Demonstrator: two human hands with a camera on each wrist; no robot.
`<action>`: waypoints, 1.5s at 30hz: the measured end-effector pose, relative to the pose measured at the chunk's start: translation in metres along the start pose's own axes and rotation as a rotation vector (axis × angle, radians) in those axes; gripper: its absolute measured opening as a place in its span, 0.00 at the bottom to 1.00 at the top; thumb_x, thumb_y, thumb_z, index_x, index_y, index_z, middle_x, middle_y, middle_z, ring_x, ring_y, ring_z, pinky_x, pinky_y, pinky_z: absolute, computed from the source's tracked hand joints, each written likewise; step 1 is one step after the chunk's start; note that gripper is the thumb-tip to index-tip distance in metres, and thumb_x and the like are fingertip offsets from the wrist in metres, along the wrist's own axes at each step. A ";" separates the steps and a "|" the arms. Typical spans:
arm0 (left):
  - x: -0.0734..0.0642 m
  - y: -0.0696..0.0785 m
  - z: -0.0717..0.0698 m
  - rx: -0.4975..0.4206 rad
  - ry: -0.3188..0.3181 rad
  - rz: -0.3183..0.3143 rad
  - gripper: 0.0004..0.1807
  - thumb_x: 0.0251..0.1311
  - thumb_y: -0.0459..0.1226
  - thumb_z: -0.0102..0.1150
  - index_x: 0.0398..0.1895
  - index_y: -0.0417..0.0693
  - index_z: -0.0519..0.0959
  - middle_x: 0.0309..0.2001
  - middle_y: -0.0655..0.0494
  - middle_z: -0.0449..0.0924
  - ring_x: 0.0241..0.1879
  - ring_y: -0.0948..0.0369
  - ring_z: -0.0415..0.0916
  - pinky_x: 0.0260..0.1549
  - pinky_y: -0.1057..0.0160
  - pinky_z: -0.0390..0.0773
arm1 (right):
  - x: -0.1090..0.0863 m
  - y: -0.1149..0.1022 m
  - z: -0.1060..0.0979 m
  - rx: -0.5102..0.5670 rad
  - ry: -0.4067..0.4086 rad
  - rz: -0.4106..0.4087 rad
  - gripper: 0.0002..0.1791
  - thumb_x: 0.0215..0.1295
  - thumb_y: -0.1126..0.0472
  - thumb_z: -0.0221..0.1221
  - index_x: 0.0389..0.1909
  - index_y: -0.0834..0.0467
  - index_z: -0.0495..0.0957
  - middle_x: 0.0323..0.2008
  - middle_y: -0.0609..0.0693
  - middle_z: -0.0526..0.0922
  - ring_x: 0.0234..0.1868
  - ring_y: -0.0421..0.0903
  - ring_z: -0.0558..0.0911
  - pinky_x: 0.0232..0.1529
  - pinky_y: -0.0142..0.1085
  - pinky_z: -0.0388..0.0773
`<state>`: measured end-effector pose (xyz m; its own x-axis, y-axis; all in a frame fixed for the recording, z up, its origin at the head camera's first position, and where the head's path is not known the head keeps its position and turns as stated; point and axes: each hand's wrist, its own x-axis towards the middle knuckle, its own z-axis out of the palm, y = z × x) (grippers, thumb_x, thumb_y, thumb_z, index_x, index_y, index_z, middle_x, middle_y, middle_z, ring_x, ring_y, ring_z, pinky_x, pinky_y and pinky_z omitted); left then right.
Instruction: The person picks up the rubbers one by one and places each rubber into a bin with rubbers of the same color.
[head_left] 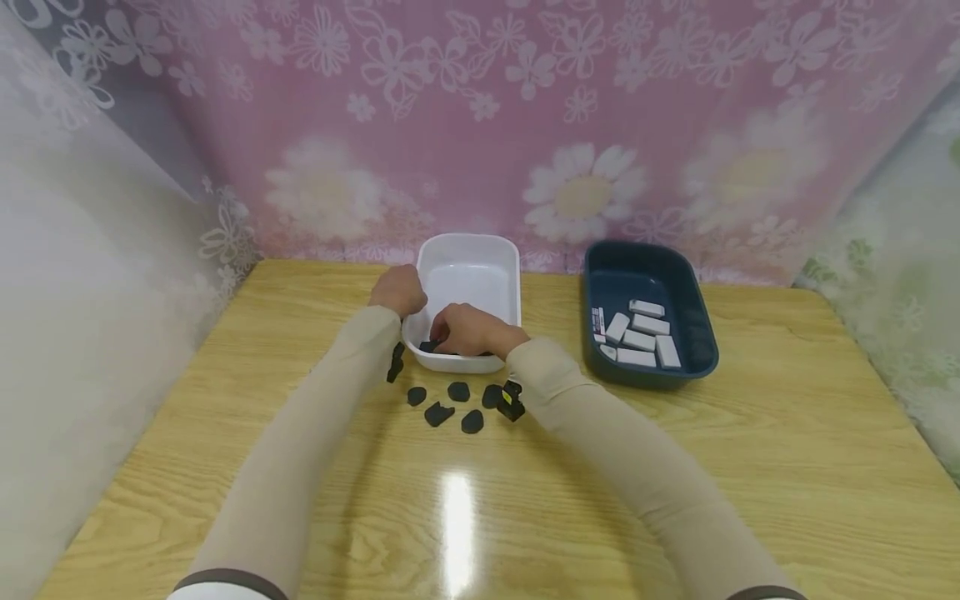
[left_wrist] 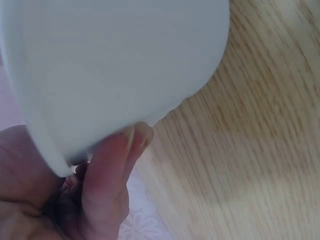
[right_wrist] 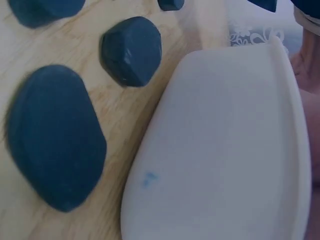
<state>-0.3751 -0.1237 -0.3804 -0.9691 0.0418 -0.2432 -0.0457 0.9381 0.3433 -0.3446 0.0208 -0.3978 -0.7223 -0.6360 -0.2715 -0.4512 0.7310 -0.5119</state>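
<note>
The right grip (head_left: 471,330), its closure not discernible, has a dark piece (head_left: 427,347) just to its left; the farther left grip (head_left: 398,290) holds the white tub (head_left: 470,287).

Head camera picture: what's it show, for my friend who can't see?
A person's left hand grips a white tub by its rim; the right hand reaches inside. Dark pebble-shaped pieces lie in front; to the right, a navy tub holds white blocks.

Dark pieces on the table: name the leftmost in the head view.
The piece nearest the front-left corner of the white tub; the others outside it lie farther right.
</note>
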 end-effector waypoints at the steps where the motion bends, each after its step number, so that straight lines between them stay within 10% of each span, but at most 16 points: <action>1: 0.000 0.000 0.001 0.002 -0.001 -0.001 0.15 0.60 0.31 0.51 0.48 0.32 0.74 0.42 0.42 0.77 0.38 0.51 0.74 0.40 0.55 0.77 | 0.001 0.000 0.001 0.000 -0.003 -0.003 0.12 0.63 0.60 0.63 0.45 0.59 0.81 0.41 0.50 0.82 0.43 0.42 0.79 0.49 0.34 0.73; 13: 0.001 0.000 0.003 0.019 0.028 0.015 0.13 0.59 0.30 0.50 0.45 0.32 0.75 0.39 0.41 0.77 0.34 0.51 0.72 0.34 0.55 0.75 | 0.001 0.003 0.004 0.065 0.113 0.052 0.14 0.62 0.56 0.64 0.44 0.60 0.83 0.39 0.49 0.84 0.42 0.44 0.80 0.47 0.36 0.74; 25: 0.000 0.001 0.007 0.018 0.023 -0.006 0.14 0.59 0.31 0.50 0.48 0.33 0.74 0.41 0.42 0.77 0.35 0.52 0.71 0.33 0.56 0.75 | 0.006 -0.007 0.011 0.026 0.065 0.137 0.14 0.61 0.54 0.64 0.43 0.58 0.81 0.40 0.49 0.82 0.39 0.44 0.78 0.45 0.36 0.73; 34: -0.001 0.000 0.001 0.030 0.055 0.014 0.13 0.58 0.30 0.50 0.44 0.32 0.76 0.41 0.40 0.79 0.36 0.50 0.75 0.36 0.53 0.77 | -0.016 -0.004 0.000 0.071 0.183 -0.046 0.16 0.70 0.53 0.55 0.48 0.59 0.80 0.43 0.49 0.82 0.40 0.43 0.78 0.45 0.36 0.73; 45: 0.000 -0.001 0.003 0.014 0.035 0.025 0.16 0.59 0.30 0.49 0.49 0.30 0.75 0.42 0.39 0.79 0.37 0.50 0.76 0.36 0.54 0.78 | -0.089 0.005 -0.008 0.094 0.395 -0.205 0.12 0.70 0.58 0.54 0.49 0.57 0.79 0.42 0.46 0.78 0.40 0.41 0.77 0.45 0.36 0.74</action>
<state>-0.3744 -0.1238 -0.3835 -0.9778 0.0530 -0.2026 -0.0186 0.9416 0.3361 -0.2872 0.0835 -0.3696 -0.7756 -0.6092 0.1653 -0.5695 0.5626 -0.5993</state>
